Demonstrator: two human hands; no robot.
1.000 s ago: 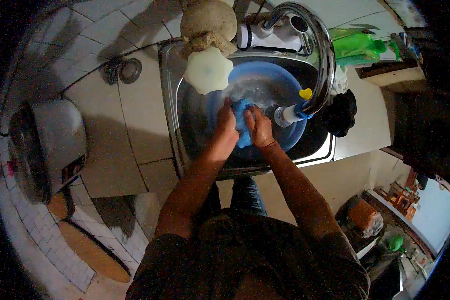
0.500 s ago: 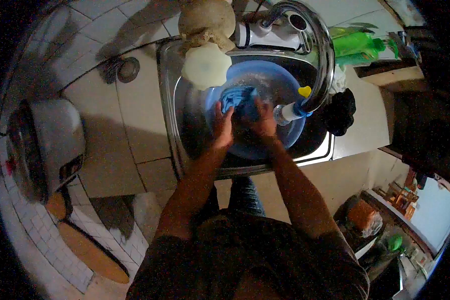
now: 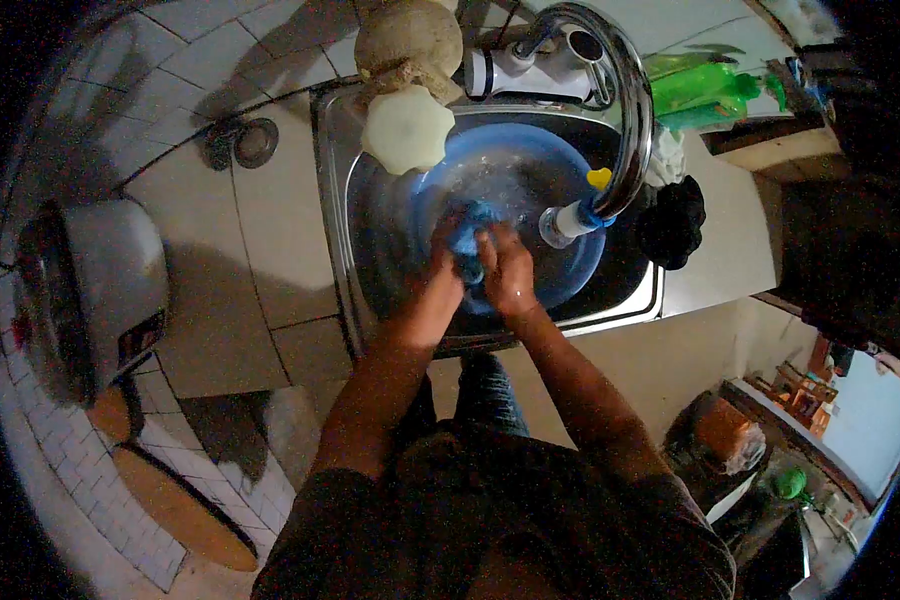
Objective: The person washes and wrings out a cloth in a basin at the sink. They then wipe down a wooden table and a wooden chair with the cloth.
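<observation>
A wet blue cloth (image 3: 477, 215) is bunched up between my two hands over a blue basin (image 3: 582, 160) with water in it. My left hand (image 3: 450, 262) grips the cloth from the left, its fingers partly hidden and blurred. On the other side my right hand (image 3: 509, 266) is closed round the cloth, knuckles up. The basin sits inside a steel sink (image 3: 337, 215). Just right of my right hand, the white and clear spout head (image 3: 567, 224) of the curved tap (image 3: 642, 130) hangs over the basin.
A pale scalloped lid-like object (image 3: 407, 130) juts over the sink's back left. Green bottles (image 3: 705, 97) stand behind right, and a black bunched item (image 3: 673, 225) lies at the sink's right edge. A rice-cooker-like appliance (image 3: 120, 265) stands far left.
Both hands have drawn closer together and lower towards me. The cloth, spread wider before, is now squeezed into a small bunch between them.
</observation>
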